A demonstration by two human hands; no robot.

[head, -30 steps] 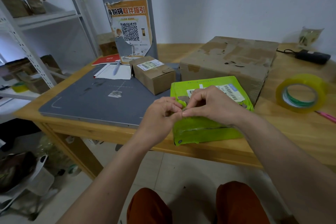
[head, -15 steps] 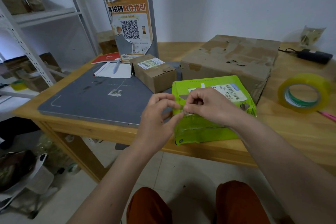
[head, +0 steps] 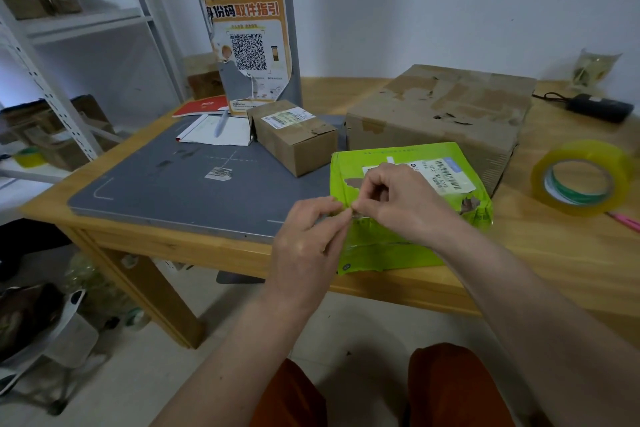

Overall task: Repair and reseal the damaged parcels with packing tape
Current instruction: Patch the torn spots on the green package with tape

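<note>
- Hands meet over the green parcel (head: pixel 398 246): my left hand (head: pixel 308 236) and right hand (head: pixel 398 201) come fingertip to fingertip at its left edge, both pinching something thin and pale between thumb and forefinger. It may be a scrap of clear tape; too small and blurred for me to say.
- Green parcel lies flat at the near edge of the desk (head: pixel 554 253), its front lip just over the edge. Torn patches show brown through the plastic at upper left and at right. My right hand covers part of the shipping label (head: pixel 446 173), so only the barcode end reads.
- Tape roll (head: pixel 581 177), clear yellowish with a green core, stands tilted on the desk well to the right of the parcel, apart from both hands.
- Pink object (head: pixel 627 220) pokes in beside the roll, cut off by the frame edge; cannot identify it.
- Large cardboard box (head: pixel 440 107) sits behind the green parcel, top scuffed and patched. Small cardboard box (head: pixel 294 135) with a label sits on the grey mat (head: pixel 173 180), to the left.
- Notepad (head: pixel 214 130) with a pen on it lies at the mat's far edge, a red booklet (head: pixel 204 106) behind.
- Poster with a QR code (head: pixel 249 45) is torn along its lower left.
- Black device (head: pixel 599 107) with a cable at far right; detail unclear.
- Shelving (head: pixel 52 87) at left holds brown boxes, dim and blurred.
</note>
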